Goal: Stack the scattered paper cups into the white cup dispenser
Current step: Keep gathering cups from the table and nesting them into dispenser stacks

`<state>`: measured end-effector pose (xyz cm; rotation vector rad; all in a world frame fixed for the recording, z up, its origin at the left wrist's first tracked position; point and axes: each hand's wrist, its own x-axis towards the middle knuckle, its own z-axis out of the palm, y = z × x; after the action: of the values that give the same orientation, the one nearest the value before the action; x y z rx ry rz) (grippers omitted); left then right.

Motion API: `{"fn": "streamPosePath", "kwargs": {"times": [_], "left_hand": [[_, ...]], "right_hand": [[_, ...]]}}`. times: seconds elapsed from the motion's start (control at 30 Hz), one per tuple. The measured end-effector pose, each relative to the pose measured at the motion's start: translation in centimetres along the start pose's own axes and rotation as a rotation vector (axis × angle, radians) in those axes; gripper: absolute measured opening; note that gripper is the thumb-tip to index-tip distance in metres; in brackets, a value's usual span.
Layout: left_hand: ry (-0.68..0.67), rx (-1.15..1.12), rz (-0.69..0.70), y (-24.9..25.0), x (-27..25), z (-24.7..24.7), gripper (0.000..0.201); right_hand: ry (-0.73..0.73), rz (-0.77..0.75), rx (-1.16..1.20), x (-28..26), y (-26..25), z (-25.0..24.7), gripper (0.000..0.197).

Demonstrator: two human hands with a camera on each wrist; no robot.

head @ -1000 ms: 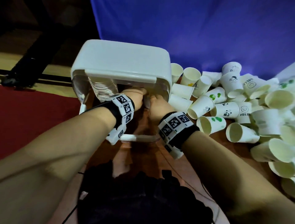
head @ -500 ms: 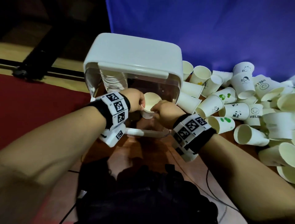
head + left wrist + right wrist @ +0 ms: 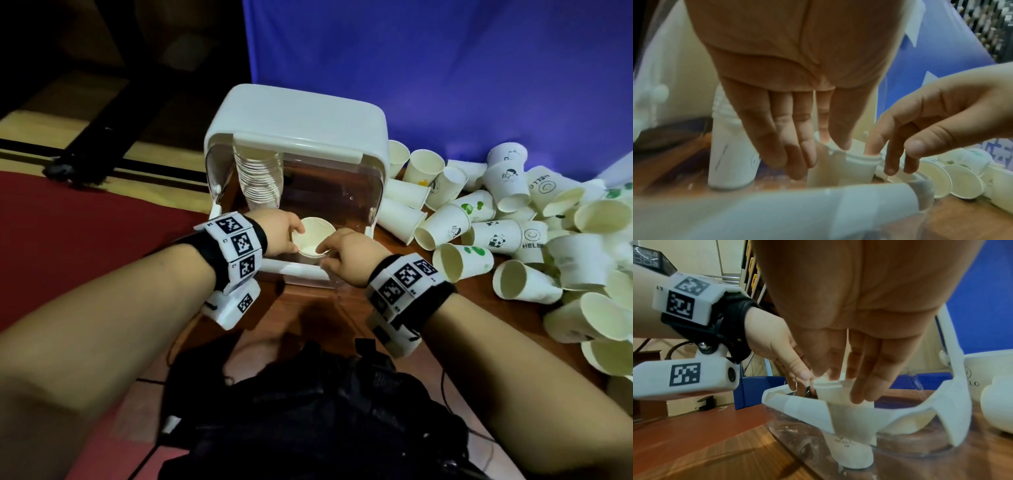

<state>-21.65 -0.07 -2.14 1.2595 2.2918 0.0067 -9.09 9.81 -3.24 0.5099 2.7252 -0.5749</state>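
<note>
The white cup dispenser (image 3: 298,116) stands with its clear front door swung down, and a tall stack of nested cups (image 3: 257,178) fills its left side. At the front opening an upright paper cup (image 3: 313,236) sits between both hands. My left hand (image 3: 295,236) grips its left rim, thumb on the edge. From the other side my right hand (image 3: 325,251) pinches the right rim, with the index finger dipped inside. In the right wrist view the cup (image 3: 838,395) reaches down behind the door's white frame (image 3: 797,404). The left wrist view shows the cup (image 3: 859,167) beside the stack (image 3: 731,162).
Many loose paper cups (image 3: 507,240) lie heaped on the wooden table (image 3: 308,308) to the right of the dispenser, against a blue backdrop (image 3: 445,68). A black bag (image 3: 308,411) lies near my body. Left of the table is a red floor (image 3: 85,233).
Both hands have drawn back from under the dispenser's lid. The cup, hidden at first, now shows between them, lower and nearer the front opening.
</note>
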Motion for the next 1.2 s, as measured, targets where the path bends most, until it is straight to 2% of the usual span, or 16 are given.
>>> {"fn": "streamPosePath", "kwargs": {"times": [0.07, 0.13, 0.2, 0.3, 0.4, 0.5, 0.7, 0.93, 1.1, 1.2], "left_hand": [[0.046, 0.079, -0.019, 0.3, -0.5, -0.5, 0.047], [0.107, 0.138, -0.009, 1.0, -1.2, -1.1, 0.044], [0.150, 0.147, 0.040, 2.4, -2.0, -1.6, 0.038], [0.181, 0.139, 0.138, 5.6, -2.2, -1.6, 0.037], [0.188, 0.147, 0.209, 9.4, -0.8, -0.8, 0.048], [0.162, 0.145, 0.243, 13.3, 2.0, 0.4, 0.060], [0.105, 0.216, 0.156, 18.3, 10.3, 2.1, 0.073], [-0.015, 0.373, 0.006, 19.8, 16.1, 3.2, 0.062], [-0.007, 0.342, -0.006, 20.2, 16.0, 3.3, 0.055], [0.027, 0.281, 0.019, 19.6, 14.6, 2.4, 0.057]], "right_hand": [[0.042, -0.017, 0.036, -0.8, 0.3, -0.4, 0.038], [0.093, -0.046, 0.044, -2.0, 1.0, -1.1, 0.036], [0.122, -0.045, 0.029, -3.5, 2.3, -2.0, 0.032], [0.115, 0.042, -0.003, -5.8, 5.7, -3.1, 0.028], [0.035, 0.152, -0.144, -7.4, 9.8, -3.7, 0.028], [-0.107, 0.234, -0.310, -8.0, 13.1, -4.1, 0.030], [-0.245, 0.163, -0.419, -6.9, 17.7, -4.5, 0.035], [-0.167, 0.083, -0.365, -4.6, 21.3, -4.6, 0.030], [-0.040, 0.022, -0.388, -5.0, 22.9, -5.6, 0.030], [0.012, 0.044, -0.303, -6.1, 22.8, -6.7, 0.026]]}}
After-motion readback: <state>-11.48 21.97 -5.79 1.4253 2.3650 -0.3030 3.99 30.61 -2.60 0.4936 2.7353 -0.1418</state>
